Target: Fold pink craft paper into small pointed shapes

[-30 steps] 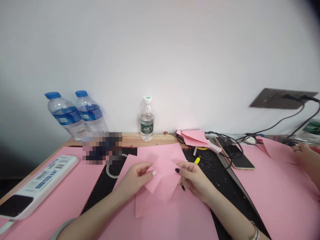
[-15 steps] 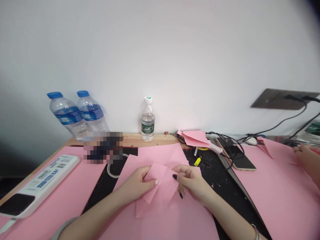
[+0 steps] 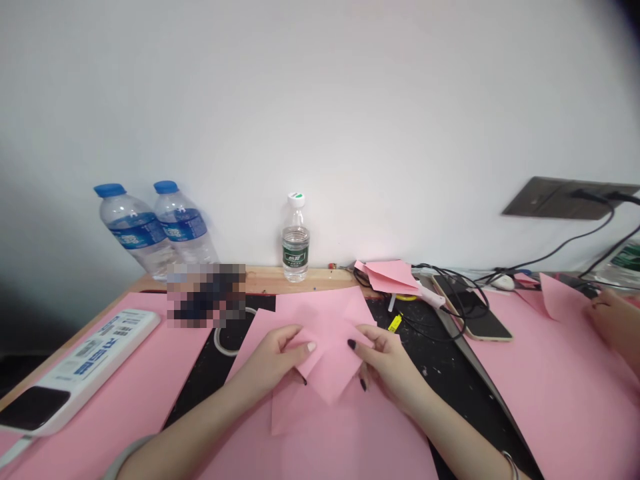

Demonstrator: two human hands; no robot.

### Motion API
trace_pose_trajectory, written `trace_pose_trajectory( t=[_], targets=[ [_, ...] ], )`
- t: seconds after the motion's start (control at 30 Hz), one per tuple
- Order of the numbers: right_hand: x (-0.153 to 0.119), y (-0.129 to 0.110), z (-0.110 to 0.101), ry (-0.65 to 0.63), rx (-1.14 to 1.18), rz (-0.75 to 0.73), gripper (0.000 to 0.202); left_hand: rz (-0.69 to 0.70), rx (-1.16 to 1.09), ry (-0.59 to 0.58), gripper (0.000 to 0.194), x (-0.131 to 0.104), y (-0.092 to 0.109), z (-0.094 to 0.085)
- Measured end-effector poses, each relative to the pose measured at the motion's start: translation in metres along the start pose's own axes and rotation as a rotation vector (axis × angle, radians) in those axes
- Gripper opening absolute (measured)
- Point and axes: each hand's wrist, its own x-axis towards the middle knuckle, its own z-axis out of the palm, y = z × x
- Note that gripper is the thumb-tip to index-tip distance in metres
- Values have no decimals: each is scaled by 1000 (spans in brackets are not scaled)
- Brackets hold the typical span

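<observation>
Between my hands is a folded piece of pink paper (image 3: 330,363), its lower corner pointing toward me. My left hand (image 3: 280,352) pinches its left side, thumb on top and fingers underneath. On the right side, my right hand (image 3: 384,360) grips the paper the same way, the dark-nailed thumb above it. Beneath lie larger pink paper sheets (image 3: 350,447), and the same colour makes the held paper's edges hard to trace.
Two blue-capped bottles (image 3: 135,230) lean on the wall, left of a small water bottle (image 3: 296,247). A white power bank-like device (image 3: 95,360) lies left. Right are folded pink paper (image 3: 391,275), black cables (image 3: 457,293), a phone (image 3: 480,320) and another person's hand (image 3: 613,317) near paper.
The held paper has been spread wider and flatter, its lower corner now at the middle. My hands have moved slightly apart. At right, the other person's paper has lifted a little.
</observation>
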Motion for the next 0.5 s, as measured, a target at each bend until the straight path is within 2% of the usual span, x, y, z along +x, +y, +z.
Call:
trace_pose_trajectory(
  t=[0.1, 0.3, 0.5],
  targets=[
    [1, -1, -3, 43, 150, 19, 26, -65, -121, 3, 26, 2, -2, -4],
    [-1, -6, -4, -19, 360, 121, 17, -92, -373, -18, 15, 1, -5, -8],
    [-3, -12, -3, -28, 466, 97, 25, -109, -644, -40, 18, -2, 1, -11]
  ],
)
